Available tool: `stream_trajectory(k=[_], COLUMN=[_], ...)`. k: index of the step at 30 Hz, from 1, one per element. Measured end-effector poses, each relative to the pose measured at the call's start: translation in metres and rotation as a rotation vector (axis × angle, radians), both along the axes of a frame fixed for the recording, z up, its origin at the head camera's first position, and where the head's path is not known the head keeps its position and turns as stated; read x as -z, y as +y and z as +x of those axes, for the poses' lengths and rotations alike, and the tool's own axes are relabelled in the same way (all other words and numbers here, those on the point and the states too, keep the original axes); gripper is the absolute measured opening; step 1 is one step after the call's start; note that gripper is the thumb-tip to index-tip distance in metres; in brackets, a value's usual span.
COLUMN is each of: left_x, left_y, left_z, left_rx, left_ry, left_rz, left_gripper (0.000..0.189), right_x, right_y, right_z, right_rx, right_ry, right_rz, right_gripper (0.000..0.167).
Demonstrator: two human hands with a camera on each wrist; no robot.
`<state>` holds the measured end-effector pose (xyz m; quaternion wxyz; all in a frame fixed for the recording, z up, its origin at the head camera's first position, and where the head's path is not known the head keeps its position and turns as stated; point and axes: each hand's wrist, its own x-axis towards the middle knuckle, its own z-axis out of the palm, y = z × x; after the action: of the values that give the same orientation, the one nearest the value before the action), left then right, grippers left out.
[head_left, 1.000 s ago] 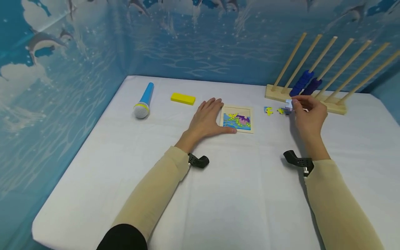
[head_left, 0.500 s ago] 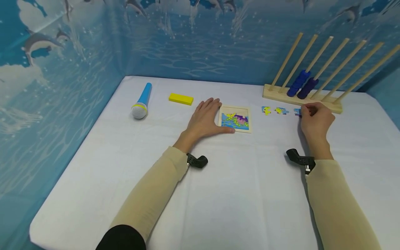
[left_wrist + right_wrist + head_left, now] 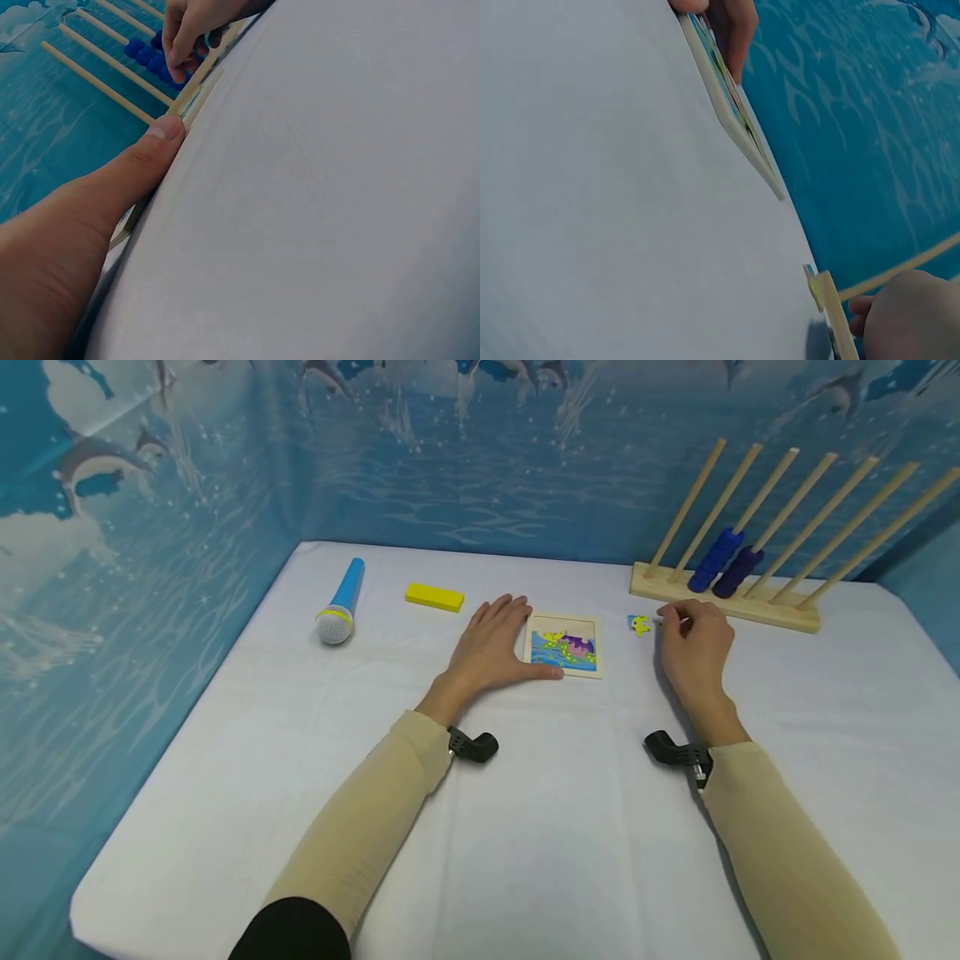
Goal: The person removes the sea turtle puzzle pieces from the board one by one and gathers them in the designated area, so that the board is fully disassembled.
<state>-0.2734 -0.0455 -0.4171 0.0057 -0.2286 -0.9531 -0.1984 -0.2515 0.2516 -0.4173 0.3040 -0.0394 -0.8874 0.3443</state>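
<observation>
My left hand [image 3: 491, 647] lies with its fingers straight beside a small wooden tray puzzle [image 3: 564, 619]. Its thumb touches the near rim; in the left wrist view the thumb [image 3: 154, 146] presses that edge. The tray shows a colourful picture in its lower part and bare wood above. To the right, my right hand [image 3: 697, 652] has curled fingers, with thumb and forefinger pinching a small puzzle piece [image 3: 659, 623], mostly hidden by the fingertips. Left of those fingertips lies another puzzle piece [image 3: 639, 625], blue with yellow. A third piece is hidden behind the right hand.
Behind the right hand stands a wooden bead rack [image 3: 780, 612] with tall slanting rods and blue and purple beads. A yellow block [image 3: 435, 597] and a blue toy microphone [image 3: 342, 602] lie left of the tray on a white cloth [image 3: 540, 827]. Dolphin-print curtains [image 3: 480, 485] border the table.
My right hand set a puzzle piece down at the right of the row, then moved left to the middle piece. The left hand stays at the tray.
</observation>
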Motion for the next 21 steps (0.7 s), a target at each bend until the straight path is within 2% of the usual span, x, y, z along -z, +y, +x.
stream_trajectory(k=[8, 14, 18, 21], left_x=[0.000, 0.001, 0.002, 0.001], left_y=[-0.001, 0.000, 0.000, -0.001], left_z=[-0.001, -0.002, -0.004, -0.004], left_rx=[0.007, 0.024, 0.022, 0.017], left_ry=[-0.014, 0.008, 0.026, 0.028], left_rz=[-0.001, -0.019, -0.036, -0.040], left_gripper=[0.116, 0.117, 0.117, 0.117], right_x=[0.001, 0.003, 0.004, 0.004], right_y=[-0.037, -0.065, -0.078, -0.083], right_z=[0.003, 0.002, -0.003, -0.008], right_rx=[-0.236, -0.436, -0.520, -0.553], right_ry=[-0.001, -0.026, -0.044, -0.050], right_rz=[0.056, 0.084, 0.098, 0.101], right_gripper=[0.023, 0.025, 0.023, 0.018])
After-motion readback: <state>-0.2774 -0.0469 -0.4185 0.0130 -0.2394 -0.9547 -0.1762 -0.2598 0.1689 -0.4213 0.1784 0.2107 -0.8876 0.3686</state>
